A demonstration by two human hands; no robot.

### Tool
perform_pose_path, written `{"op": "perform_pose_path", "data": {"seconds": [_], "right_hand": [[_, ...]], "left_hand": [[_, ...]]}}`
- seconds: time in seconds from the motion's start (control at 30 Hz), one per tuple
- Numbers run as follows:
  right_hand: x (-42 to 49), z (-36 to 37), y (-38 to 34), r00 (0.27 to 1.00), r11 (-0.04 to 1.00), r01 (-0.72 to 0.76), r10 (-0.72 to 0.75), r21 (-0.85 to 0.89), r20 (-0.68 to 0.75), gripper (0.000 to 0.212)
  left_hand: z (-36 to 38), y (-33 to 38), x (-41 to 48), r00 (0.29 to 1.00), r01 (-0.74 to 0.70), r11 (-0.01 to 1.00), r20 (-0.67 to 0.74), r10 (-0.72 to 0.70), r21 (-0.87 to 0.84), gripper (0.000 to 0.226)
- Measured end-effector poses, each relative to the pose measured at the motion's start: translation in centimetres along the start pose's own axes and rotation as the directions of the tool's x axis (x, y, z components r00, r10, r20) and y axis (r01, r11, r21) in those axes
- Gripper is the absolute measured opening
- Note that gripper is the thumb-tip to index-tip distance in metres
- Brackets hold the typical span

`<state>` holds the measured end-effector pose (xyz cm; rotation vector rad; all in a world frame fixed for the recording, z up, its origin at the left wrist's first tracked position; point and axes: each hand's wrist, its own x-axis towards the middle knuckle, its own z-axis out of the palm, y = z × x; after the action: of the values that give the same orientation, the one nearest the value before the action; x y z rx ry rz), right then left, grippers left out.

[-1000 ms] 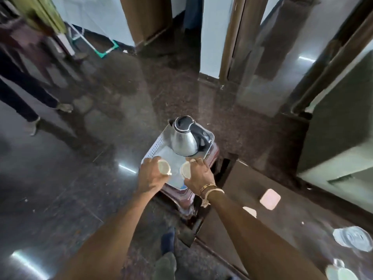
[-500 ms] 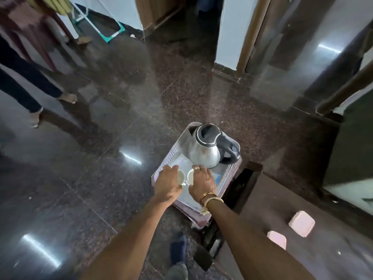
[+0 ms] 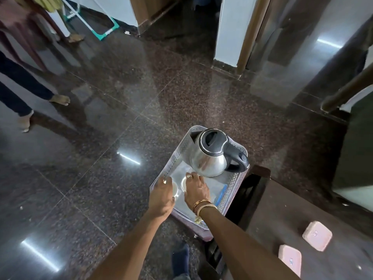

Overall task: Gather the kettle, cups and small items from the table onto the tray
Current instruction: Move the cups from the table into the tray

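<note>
A steel kettle (image 3: 210,158) with a black lid and handle stands at the far end of a grey perforated tray (image 3: 177,156). My left hand (image 3: 163,196) grips a small white cup (image 3: 175,188) low over the tray's near half. Right beside it my right hand (image 3: 196,191) grips a second white cup (image 3: 184,183), mostly hidden under the fingers. The two cups sit close together in front of the kettle. Whether they touch the tray floor I cannot tell. Two small pink boxes (image 3: 316,235) (image 3: 289,260) lie on the dark table (image 3: 282,215) at lower right.
The tray rests on a low reddish stand beside the table's left end. Polished dark granite floor spreads all around. A person's legs and bare feet (image 3: 59,100) are at the far left. A doorway and wooden frames stand behind.
Both hands with their cups have sunk lower into the tray in front of the kettle. The view has shifted, bringing the pink boxes closer into the lower right.
</note>
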<state>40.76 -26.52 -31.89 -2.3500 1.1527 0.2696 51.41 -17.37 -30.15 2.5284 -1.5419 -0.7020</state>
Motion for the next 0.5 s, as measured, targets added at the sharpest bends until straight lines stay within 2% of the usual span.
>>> {"op": "perform_pose_path", "data": {"seconds": [0.13,0.27,0.37,0.5], "right_hand": [[0.3,1.3,-0.1,1.0,1.0,-0.002,0.002,-0.007,0.009,0.055],[0.5,2.0,-0.5,1.0,1.0,0.0,0.0,-0.02,-0.017,0.057],[0.9,2.1,-0.6,1.0,1.0,0.008,-0.008,-0.016,-0.027,0.058],[1.4,2.0,-0.8,0.997,0.999,0.032,-0.032,-0.004,-0.065,0.054]], "left_hand": [[0.8,-1.1,0.0,0.998,-0.035,0.999,0.053,0.036,-0.032,0.065],[1.6,-1.6,0.3,0.996,-0.087,0.994,-0.019,0.086,-0.063,0.077],[2.2,-2.3,0.7,0.994,-0.103,0.993,-0.034,0.101,-0.058,0.066],[1.9,-2.4,0.9,0.998,-0.032,0.994,-0.058,0.026,-0.108,0.063]]}}
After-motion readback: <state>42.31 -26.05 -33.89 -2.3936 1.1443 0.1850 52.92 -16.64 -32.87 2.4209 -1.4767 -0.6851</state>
